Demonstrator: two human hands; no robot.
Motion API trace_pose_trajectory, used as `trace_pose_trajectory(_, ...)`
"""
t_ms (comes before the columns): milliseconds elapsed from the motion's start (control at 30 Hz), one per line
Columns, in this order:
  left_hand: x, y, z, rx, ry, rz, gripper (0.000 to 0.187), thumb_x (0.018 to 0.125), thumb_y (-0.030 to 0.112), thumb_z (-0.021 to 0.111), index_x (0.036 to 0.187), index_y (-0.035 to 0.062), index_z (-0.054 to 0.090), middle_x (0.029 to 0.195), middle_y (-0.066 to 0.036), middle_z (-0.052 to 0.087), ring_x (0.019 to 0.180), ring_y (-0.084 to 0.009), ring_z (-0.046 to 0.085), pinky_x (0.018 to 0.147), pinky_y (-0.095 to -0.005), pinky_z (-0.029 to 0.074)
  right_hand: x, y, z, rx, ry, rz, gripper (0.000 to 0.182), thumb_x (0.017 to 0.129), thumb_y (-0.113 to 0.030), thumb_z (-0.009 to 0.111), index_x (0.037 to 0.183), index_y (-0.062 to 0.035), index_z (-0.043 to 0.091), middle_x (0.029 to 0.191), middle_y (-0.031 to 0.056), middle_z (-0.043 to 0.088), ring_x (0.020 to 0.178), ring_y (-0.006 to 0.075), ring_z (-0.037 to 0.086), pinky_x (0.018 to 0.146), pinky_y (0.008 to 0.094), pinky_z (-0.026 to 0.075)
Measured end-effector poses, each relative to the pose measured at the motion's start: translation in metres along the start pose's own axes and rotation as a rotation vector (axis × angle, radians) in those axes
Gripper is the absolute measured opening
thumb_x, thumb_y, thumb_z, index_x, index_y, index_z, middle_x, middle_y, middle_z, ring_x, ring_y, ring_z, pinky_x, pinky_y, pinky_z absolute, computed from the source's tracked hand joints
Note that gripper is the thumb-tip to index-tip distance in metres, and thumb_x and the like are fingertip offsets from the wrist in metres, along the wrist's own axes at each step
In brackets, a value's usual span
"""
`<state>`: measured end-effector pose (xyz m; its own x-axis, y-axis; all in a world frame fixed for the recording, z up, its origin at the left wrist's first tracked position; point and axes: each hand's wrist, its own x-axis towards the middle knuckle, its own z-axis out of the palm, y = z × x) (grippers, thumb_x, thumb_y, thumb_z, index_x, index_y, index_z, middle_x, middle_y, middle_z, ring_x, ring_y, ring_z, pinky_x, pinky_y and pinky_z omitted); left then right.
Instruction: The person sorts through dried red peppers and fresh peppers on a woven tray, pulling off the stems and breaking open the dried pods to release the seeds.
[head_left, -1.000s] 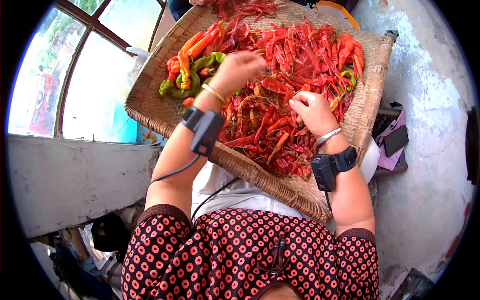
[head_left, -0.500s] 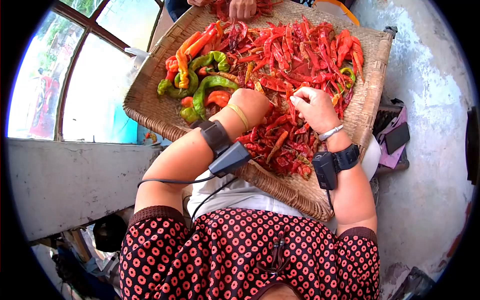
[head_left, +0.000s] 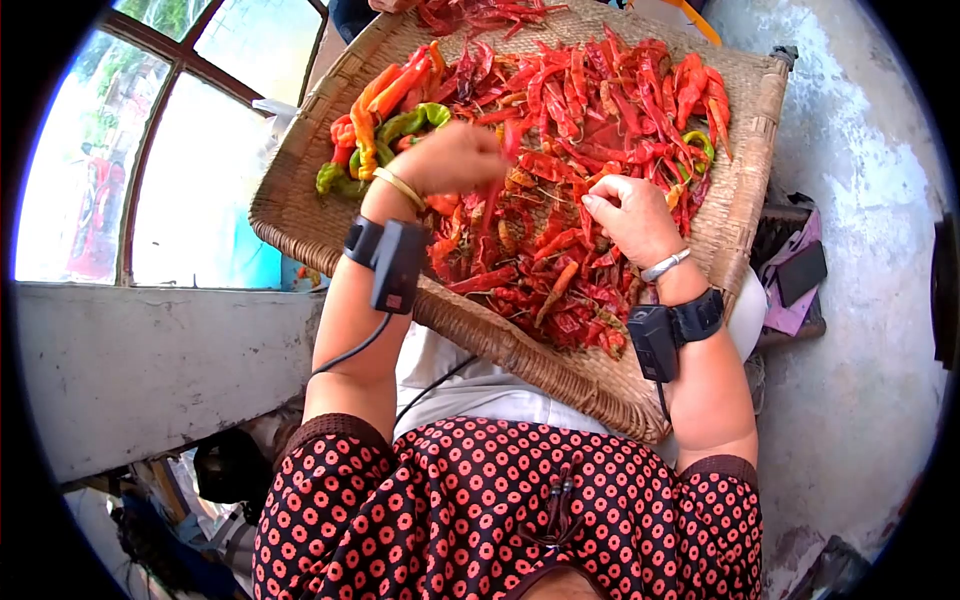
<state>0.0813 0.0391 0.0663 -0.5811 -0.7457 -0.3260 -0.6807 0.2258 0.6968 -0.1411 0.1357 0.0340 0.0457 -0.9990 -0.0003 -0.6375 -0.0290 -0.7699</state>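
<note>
My left hand [head_left: 455, 160], smeared by motion, is over the left-middle of a woven basket tray [head_left: 735, 190]. A blurred red chili pepper [head_left: 512, 140] shows at its closed fingertips. My right hand [head_left: 632, 218] is pinched shut low over the right-middle of the tray, and what its fingertips hold is too small to make out. Below and between the hands lies a heap of dark red, wrinkled chilies [head_left: 560, 290]. Brighter red chilies [head_left: 570, 95] spread beyond them. Green peppers [head_left: 408, 122] and orange peppers [head_left: 364, 115] lie on the left side, partly hidden by my left hand.
Another person's hand [head_left: 392, 5] is at the tray's far edge, near a small pile of red chilies [head_left: 480, 14]. A window [head_left: 190, 160] and low wall [head_left: 170, 370] stand on the left. A dark flat object [head_left: 802, 273] lies on pink material at the right.
My left hand has moved left and away from me, uncovering more of the dark red heap. My right hand stays nearly in place. The other person's hand over the far pile has withdrawn.
</note>
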Motion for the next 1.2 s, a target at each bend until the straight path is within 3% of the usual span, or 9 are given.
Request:
trace_pose_trajectory(67,0.011,-0.013,-0.01,-0.686,0.396,0.092,0.024,0.084,0.027,0.057,0.094,0.0052,0.059,0.072,-0.002,0.06,0.055,-0.0081,0.049,0.049,-0.0198,0.039,0.001,0.001,0.001,0.034,-0.009,0.025,0.021,0.076,-0.023,0.059,0.079,-0.0031,0.063,0.072,0.015,0.062,0.069,0.0294,0.06,0.064,0.0366,0.046)
trace_pose_trajectory(133,0.015,-0.009,-0.012,-0.771,0.662,0.188,0.032,0.086,0.026,0.055,0.109,0.0037,0.053,0.081,-0.003,0.06,0.058,-0.0075,0.049,0.048,-0.0182,0.039,0.0,0.002,0.004,0.068,-0.019,0.05,0.021,0.076,-0.023,0.059,0.079,-0.003,0.063,0.072,0.015,0.062,0.07,0.0298,0.06,0.064,0.0367,0.047)
trace_pose_trajectory(267,0.009,0.006,0.012,-0.295,0.097,0.081,0.039,0.082,0.011,0.06,0.118,0.0025,0.049,0.087,-0.002,0.06,0.068,-0.0068,0.054,0.059,-0.0193,0.047,0.003,-0.002,0.003,0.172,-0.034,0.105,0.02,0.077,-0.021,0.059,0.078,-0.0012,0.062,0.066,0.0134,0.06,0.062,0.024,0.06,0.059,0.0333,0.046)
trace_pose_trajectory(467,0.011,0.019,0.044,-0.493,-0.23,0.163,0.029,0.083,0.016,0.062,0.108,0.0031,0.056,0.087,-0.001,0.061,0.074,-0.0054,0.054,0.063,-0.0199,0.046,0.003,0.006,0.01,0.269,-0.135,0.056,0.02,0.079,-0.02,0.058,0.077,0.0,0.061,0.059,0.0089,0.057,0.052,0.015,0.056,0.053,0.0294,0.045)
trace_pose_trajectory(567,0.022,0.002,0.046,-0.526,-0.136,0.244,0.018,0.084,0.018,0.06,0.091,0.0009,0.062,0.079,0.0,0.062,0.072,-0.0047,0.056,0.059,-0.0191,0.047,0.001,-0.004,0.01,0.342,-0.161,0.068,0.021,0.079,-0.02,0.058,0.077,-0.0001,0.061,0.058,0.0081,0.056,0.052,0.0142,0.056,0.052,0.0291,0.044)
trace_pose_trajectory(667,0.018,0.01,0.034,-0.595,0.279,0.096,0.014,0.084,0.018,0.059,0.086,0.004,0.062,0.073,0.001,0.061,0.057,-0.0027,0.052,0.05,-0.0158,0.042,0.0,-0.002,0.022,0.336,-0.143,0.146,0.019,0.078,-0.021,0.059,0.077,-0.0024,0.062,0.062,0.0104,0.058,0.057,0.0193,0.059,0.055,0.031,0.046)
trace_pose_trajectory(733,0.026,-0.002,0.032,-0.708,0.401,0.07,0.016,0.085,0.018,0.058,0.088,0.0025,0.061,0.071,0.0,0.062,0.053,-0.0017,0.049,0.047,-0.0157,0.039,-0.004,-0.002,0.037,-0.029,-0.123,-0.342,0.015,0.079,-0.017,0.056,0.076,-0.0037,0.061,0.067,0.0091,0.06,0.059,0.0212,0.059,0.057,0.0313,0.047)
trace_pose_trajectory(967,0.028,-0.004,0.046,-0.417,0.336,0.155,0.014,0.083,0.015,0.06,0.088,0.0015,0.061,0.074,0.001,0.061,0.063,-0.0031,0.05,0.057,-0.0195,0.044,-0.028,-0.016,0.087,-0.329,-0.342,-0.451,0.024,0.071,-0.02,0.064,0.091,-0.0094,0.055,0.081,0.0098,0.053,0.073,0.0298,0.057,0.062,0.0395,0.047)
trace_pose_trajectory(1200,0.033,-0.01,0.047,-0.353,0.351,0.195,0.02,0.08,0.02,0.063,0.087,0.0007,0.063,0.07,-0.003,0.061,0.064,-0.008,0.054,0.059,-0.0248,0.046,-0.026,-0.021,0.079,-0.437,-0.481,-0.492,0.017,0.069,-0.016,0.063,0.081,-0.0063,0.056,0.085,0.011,0.053,0.083,0.0288,0.057,0.067,0.0397,0.048)
